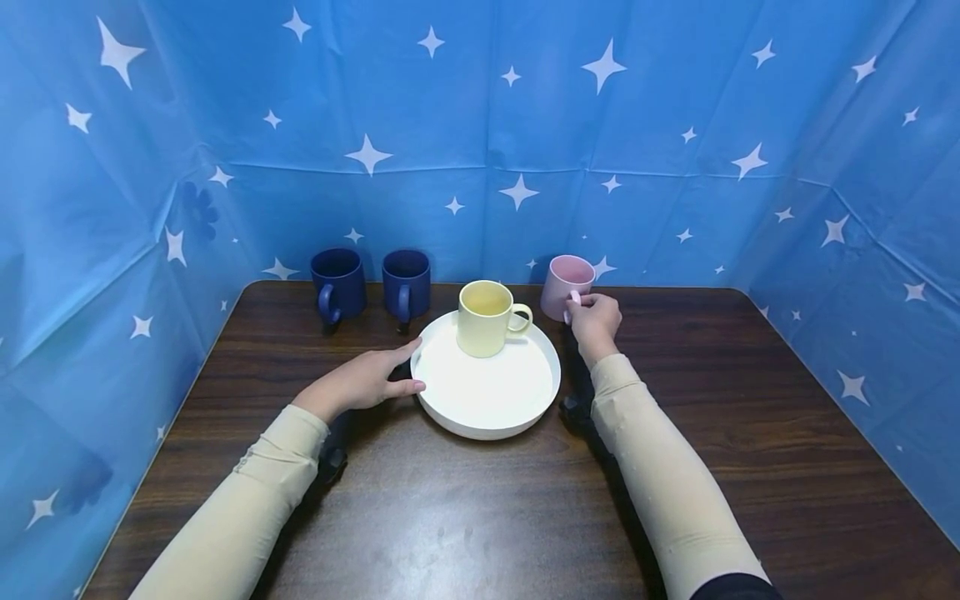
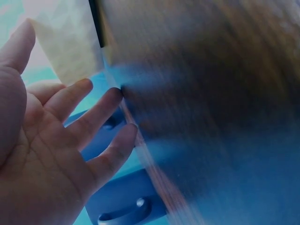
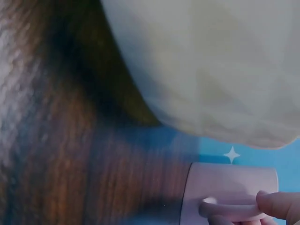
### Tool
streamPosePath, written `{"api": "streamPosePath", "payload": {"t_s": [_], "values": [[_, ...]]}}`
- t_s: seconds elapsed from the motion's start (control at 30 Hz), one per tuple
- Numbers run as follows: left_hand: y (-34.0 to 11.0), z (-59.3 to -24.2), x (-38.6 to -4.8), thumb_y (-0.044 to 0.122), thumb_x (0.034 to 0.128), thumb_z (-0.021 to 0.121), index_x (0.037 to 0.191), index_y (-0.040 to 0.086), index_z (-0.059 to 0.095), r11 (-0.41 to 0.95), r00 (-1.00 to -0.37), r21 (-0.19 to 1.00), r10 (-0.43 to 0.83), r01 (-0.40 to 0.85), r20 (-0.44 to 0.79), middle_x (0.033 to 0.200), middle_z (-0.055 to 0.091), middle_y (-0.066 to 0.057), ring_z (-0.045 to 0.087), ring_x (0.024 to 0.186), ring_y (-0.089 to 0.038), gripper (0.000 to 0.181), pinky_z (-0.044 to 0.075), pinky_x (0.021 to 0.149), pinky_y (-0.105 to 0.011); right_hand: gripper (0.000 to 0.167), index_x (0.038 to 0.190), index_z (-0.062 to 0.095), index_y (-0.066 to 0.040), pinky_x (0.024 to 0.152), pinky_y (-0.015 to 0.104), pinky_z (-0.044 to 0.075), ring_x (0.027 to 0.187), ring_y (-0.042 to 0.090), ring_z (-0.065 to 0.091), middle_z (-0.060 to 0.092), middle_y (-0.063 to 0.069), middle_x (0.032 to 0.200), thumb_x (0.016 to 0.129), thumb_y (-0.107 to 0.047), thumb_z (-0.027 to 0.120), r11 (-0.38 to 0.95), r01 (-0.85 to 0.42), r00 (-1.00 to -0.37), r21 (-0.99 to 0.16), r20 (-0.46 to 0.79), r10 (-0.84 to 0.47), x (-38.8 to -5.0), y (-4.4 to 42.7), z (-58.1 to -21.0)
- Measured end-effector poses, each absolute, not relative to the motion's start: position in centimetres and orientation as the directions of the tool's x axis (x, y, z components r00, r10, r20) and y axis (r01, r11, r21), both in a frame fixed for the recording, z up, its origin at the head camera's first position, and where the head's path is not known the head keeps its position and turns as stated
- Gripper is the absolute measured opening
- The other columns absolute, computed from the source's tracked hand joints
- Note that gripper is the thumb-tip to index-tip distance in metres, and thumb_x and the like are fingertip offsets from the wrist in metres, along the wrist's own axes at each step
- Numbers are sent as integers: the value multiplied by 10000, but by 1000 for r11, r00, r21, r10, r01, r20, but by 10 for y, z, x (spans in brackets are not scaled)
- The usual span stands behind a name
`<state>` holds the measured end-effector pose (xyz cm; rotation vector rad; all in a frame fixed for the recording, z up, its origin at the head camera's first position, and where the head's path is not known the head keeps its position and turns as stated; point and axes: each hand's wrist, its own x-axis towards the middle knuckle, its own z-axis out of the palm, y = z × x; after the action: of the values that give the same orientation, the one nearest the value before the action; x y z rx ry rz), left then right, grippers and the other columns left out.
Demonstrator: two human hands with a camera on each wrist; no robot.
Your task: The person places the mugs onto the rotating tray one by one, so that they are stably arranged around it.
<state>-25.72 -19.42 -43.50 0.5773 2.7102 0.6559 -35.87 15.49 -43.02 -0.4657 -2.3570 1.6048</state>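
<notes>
In the head view a white round tray (image 1: pixel 480 404) lies mid-table with a yellow mug (image 1: pixel 480 329) standing upright on its back part, handle to the right. My left hand (image 1: pixel 360 379) is at the tray's left rim, thumb and fingers spread. In the left wrist view the fingers of the left hand (image 2: pixel 51 136) are extended, with nothing held in the palm. At the back right my right hand (image 1: pixel 595 323) pinches the handle of a pink mug (image 1: pixel 562 287). The right wrist view shows this pink mug (image 3: pixel 229 183) with the fingers of my right hand (image 3: pixel 279 206) around its handle.
Two dark blue mugs stand at the back left, one farther left (image 1: pixel 341 279) and one nearer the tray (image 1: pixel 407 279). Behind the dark wooden table (image 1: pixel 450 517) hangs a blue curtain (image 1: pixel 480 100) with white stars, wrapping round both sides.
</notes>
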Motion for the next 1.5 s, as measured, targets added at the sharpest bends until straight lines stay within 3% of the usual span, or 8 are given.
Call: {"api": "streamPosePath", "payload": {"t_s": [0.13,0.33,0.57,0.97,1.27,1.5], "values": [[-193,-434,-257,497,1018,571,1630,89,158,815,-877,490,444,310,-183,1610,318,-226,354,1461,-397,843,303,1175,-550,177,1058,709,61,891,388,575,895,256,620,654,167,990,961,-87,707,279,133,-913,-951,-8,408,-357,155,-429],[-191,-431,-256,485,1022,571,1629,83,155,813,-877,489,447,316,-177,1611,316,-225,359,1458,-398,838,303,1175,-548,100,977,687,48,759,333,555,850,264,637,620,88,857,938,-38,721,153,130,-912,-980,-57,407,-355,155,-427],[-192,-430,-256,485,1023,569,1631,94,146,816,-878,485,444,315,-176,1614,313,-218,356,1461,-392,838,303,1177,-544,106,1002,681,50,856,435,563,858,282,631,616,95,889,941,-31,713,83,100,-928,-992,-62,367,-354,154,-424],[-193,-429,-259,504,1022,559,1632,95,138,822,-881,480,436,307,-183,1615,306,-225,339,1468,-398,846,293,1178,-551,178,1085,652,77,939,460,561,921,294,658,619,127,954,967,-52,685,106,62,-946,-992,-24,323,-344,156,-397],[-193,-435,-259,526,1019,548,1630,92,146,816,-876,492,441,302,-194,1627,287,-215,326,1474,-401,851,282,1181,-559,176,1087,633,79,678,249,580,835,255,667,627,125,928,969,-45,674,138,38,-954,-990,5,301,-326,161,-379],[-193,-436,-258,511,1022,554,1629,86,157,816,-878,491,441,306,-185,1620,300,-218,338,1468,-403,840,287,1178,-560,151,1043,632,68,704,274,594,753,168,656,618,102,890,970,-56,675,176,3,-962,-984,46,270,-314,169,-367]]}}
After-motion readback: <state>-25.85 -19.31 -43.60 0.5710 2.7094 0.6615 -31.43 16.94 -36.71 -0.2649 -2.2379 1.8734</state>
